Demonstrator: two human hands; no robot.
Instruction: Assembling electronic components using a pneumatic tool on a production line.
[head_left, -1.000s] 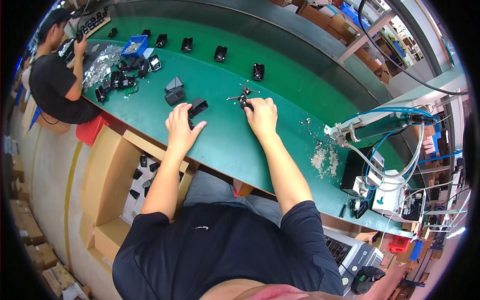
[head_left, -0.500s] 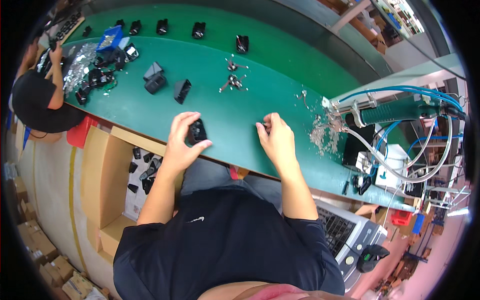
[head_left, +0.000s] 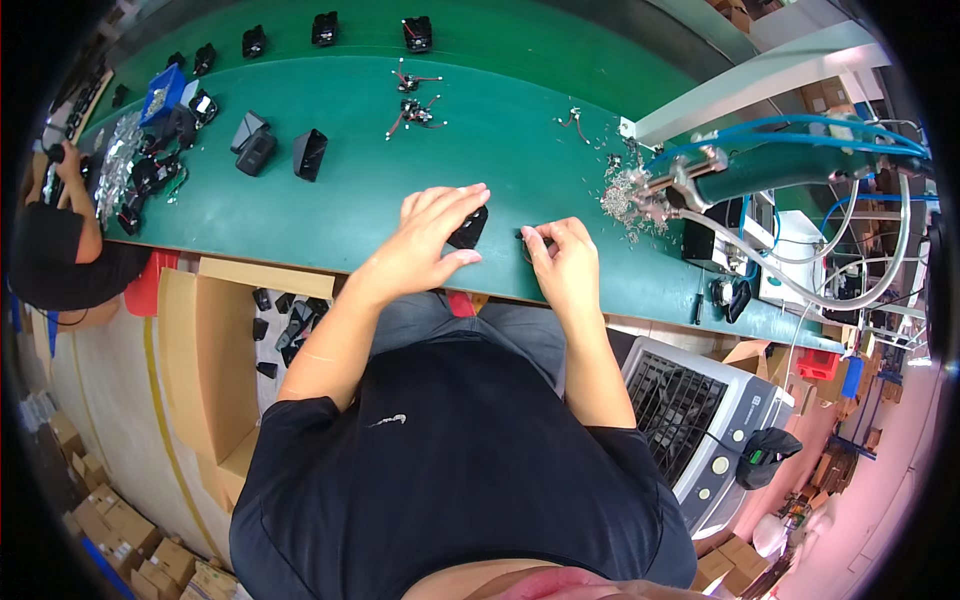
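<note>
Just above the front part of the green bench, my left hand (head_left: 412, 248) grips a black plastic housing (head_left: 468, 232) between fingers and thumb. The fingers cover part of its top. To the right of it, my right hand (head_left: 568, 262) is closed in a pinch around a small dark part (head_left: 522, 238), mostly hidden by the fingertips. A gap separates the two hands. Beyond them lie wired assemblies (head_left: 413, 115) with red and black leads. Left of these sit a dark wedge-shaped housing (head_left: 310, 155) and a black housing pair (head_left: 254, 148).
Loose small metal pieces (head_left: 622, 200) are heaped beneath a green-handled tool (head_left: 770, 172) with blue hoses at right. A cardboard box (head_left: 190, 370) with black parts stands at the bench's left front edge. Several black units line the back. A co-worker (head_left: 75, 240) sits far left.
My left hand has moved right with the black housing, closer to my right hand, and its fingers now reach over the housing. The whole view has shifted slightly.
</note>
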